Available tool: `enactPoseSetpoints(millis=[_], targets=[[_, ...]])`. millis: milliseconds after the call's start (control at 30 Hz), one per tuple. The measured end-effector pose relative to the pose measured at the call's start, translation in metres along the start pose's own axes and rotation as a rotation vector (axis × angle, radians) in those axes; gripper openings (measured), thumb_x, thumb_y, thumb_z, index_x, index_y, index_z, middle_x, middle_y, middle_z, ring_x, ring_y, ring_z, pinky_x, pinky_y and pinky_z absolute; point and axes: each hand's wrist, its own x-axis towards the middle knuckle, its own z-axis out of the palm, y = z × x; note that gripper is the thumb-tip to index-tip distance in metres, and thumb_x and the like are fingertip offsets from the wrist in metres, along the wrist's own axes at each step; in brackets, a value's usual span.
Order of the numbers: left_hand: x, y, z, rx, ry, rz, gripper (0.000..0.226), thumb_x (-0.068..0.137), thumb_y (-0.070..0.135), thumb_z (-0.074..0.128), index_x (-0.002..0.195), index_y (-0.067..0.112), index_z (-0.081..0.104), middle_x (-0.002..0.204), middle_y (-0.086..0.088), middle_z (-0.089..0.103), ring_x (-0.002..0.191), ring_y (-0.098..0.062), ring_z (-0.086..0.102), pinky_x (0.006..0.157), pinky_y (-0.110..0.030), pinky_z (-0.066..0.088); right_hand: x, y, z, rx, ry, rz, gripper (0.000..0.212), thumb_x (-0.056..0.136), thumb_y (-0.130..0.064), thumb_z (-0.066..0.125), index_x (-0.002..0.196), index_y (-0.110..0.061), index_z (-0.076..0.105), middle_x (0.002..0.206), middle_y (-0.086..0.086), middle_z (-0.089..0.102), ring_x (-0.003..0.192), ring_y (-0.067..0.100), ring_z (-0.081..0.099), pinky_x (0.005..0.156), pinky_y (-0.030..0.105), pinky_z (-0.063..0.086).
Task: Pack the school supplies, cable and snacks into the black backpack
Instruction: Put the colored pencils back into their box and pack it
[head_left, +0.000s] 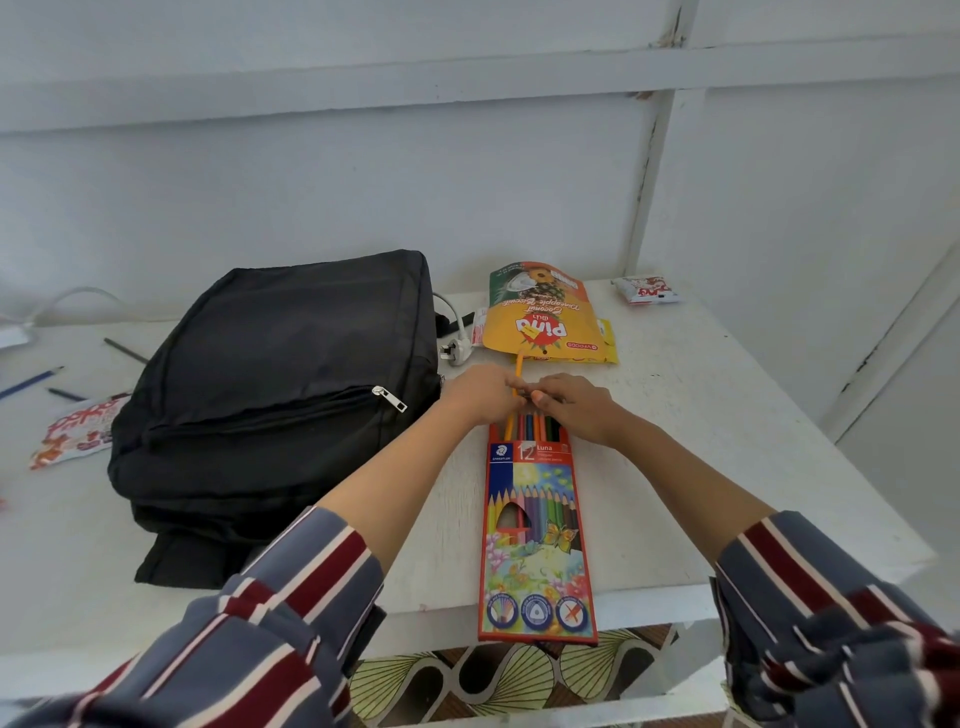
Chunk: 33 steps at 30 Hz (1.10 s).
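Head view: left hand (480, 392) is pinching an orange pencil (518, 370), right hand (576, 408) is pinching coloured pencils (541, 428) protruding from their 12-pack box (535, 545).

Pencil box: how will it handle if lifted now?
Pencil box is flat card, so likely stiff and light. Its far end is open with pencils sticking out; tilting that way would probably spill them. Near end overhangs the table edge; a nudge may drop it.
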Motion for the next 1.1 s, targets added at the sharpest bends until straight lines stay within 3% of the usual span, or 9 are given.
enactPoseSetpoints(millis=[67, 267, 433, 633, 733, 800, 933, 1033, 1100], targets=[[0.0018, -0.0013, 0.0039, -0.018, 0.071, -0.027, 0.036, 0.088, 0.035, 0.059, 0.123, 0.024, 0.059, 0.121, -0.007, 0.061, 0.11, -0.023, 0.057, 0.091, -0.037, 0.047, -0.0005, -0.0009, -0.0001, -0.022, 0.0, 0.006, 0.036, 0.099, -0.033, 0.036, 0.128, -0.023, 0.056, 0.122, 0.004, 0.058, 0.114, 0.023, 0.047, 0.095, 0.051, 0.038], [0.0032, 0.0031, 0.0083, -0.106, 0.137, -0.033, 0.035, 0.083, 0.025, 0.068, 0.116, 0.015, 0.065, 0.12, -0.009, 0.062, 0.107, -0.024, 0.058, 0.085, -0.033, 0.046, -0.0012, -0.002, -0.0015, -0.062, 0.003, 0.016, 0.036, 0.1, -0.033, 0.034, 0.13, -0.026, 0.054, 0.128, 0.003, 0.054, 0.12, 0.021, 0.045, 0.099, 0.047, 0.035], [0.0045, 0.0019, 0.0058, -0.046, 0.076, -0.078, 0.026, 0.082, 0.024, 0.069, 0.106, 0.015, 0.07, 0.092, -0.005, 0.065, 0.084, -0.018, 0.059, 0.071, -0.029, 0.047, -0.0024, -0.006, -0.0024, -0.108, 0.011, 0.039, 0.037, 0.101, -0.03, 0.033, 0.131, -0.022, 0.053, 0.136, 0.004, 0.048, 0.125, 0.022, 0.039, 0.099, 0.042, 0.028], [0.0025, -0.0019, 0.0008, -0.033, 0.007, -0.104, 0.018, 0.084, 0.016, 0.061, 0.099, 0.012, 0.07, 0.082, -0.003, 0.064, 0.083, -0.018, 0.06, 0.076, -0.032, 0.05, -0.002, -0.006, -0.0009, -0.171, -0.017, 0.062, 0.038, 0.099, -0.027, 0.038, 0.135, -0.02, 0.049, 0.145, 0.003, 0.037, 0.133, 0.022, 0.032, 0.105, 0.043, 0.023], [0.0027, -0.0029, 0.0019, -0.01, 0.068, -0.072, 0.024, 0.087, 0.021, 0.06, 0.111, 0.021, 0.065, 0.106, -0.003, 0.061, 0.097, -0.019, 0.059, 0.084, -0.033, 0.047, -0.0015, -0.0066, -0.001, -0.176, -0.015, 0.06, 0.038, 0.099, -0.027, 0.038, 0.135, -0.022, 0.048, 0.145, 0.002, 0.037, 0.133, 0.022, 0.031, 0.105, 0.043, 0.022], [0.0026, -0.0045, 0.0064, -0.026, 0.096, -0.05, 0.04, 0.085, 0.021, 0.064, 0.124, 0.015, 0.056, 0.121, -0.008, 0.058, 0.108, -0.024, 0.057, 0.089, -0.036, 0.048, -0.0014, -0.0064, -0.0006, -0.178, -0.015, 0.063, 0.038, 0.099, -0.026, 0.038, 0.135, -0.023, 0.048, 0.145, 0.002, 0.038, 0.133, 0.022, 0.031, 0.105, 0.043, 0.022], [0.0014, -0.0044, 0.0086, 0.0, 0.032, -0.054, 0.021, 0.082, 0.017, 0.068, 0.091, 0.0, 0.06, 0.093, -0.02, 0.06, 0.095, -0.034, 0.059, 0.07, -0.033, 0.043, -0.0008, -0.0054, 0.0011, -0.204, -0.03, 0.075, 0.038, 0.099, -0.028, 0.037, 0.136, -0.025, 0.047, 0.146, 0.001, 0.036, 0.134, 0.022, 0.03, 0.106, 0.043, 0.021], [0.0009, -0.0025, 0.0045, 0.051, -0.005, -0.091, 0.028, 0.08, 0.017, 0.071, 0.063, 0.008, 0.049, 0.068, -0.006, 0.049, 0.077, -0.024, 0.052, 0.055, -0.026, 0.036, -0.0001, -0.0054, 0.0021, -0.205, -0.033, 0.088, 0.039, 0.099, -0.029, 0.037, 0.136, -0.024, 0.047, 0.147, 0.0, 0.035, 0.134, 0.022, 0.03, 0.106, 0.043, 0.021], [0.0015, -0.0007, 0.0014, 0.054, 0.001, -0.1, 0.029, 0.081, 0.019, 0.069, 0.062, 0.009, 0.049, 0.065, -0.003, 0.046, 0.075, -0.019, 0.048, 0.051, -0.023, 0.032, -0.0001, -0.006, 0.002, -0.202, -0.031, 0.089, 0.039, 0.099, -0.029, 0.037, 0.136, -0.022, 0.047, 0.147, 0.001, 0.036, 0.134, 0.022, 0.03, 0.107, 0.043, 0.021]])
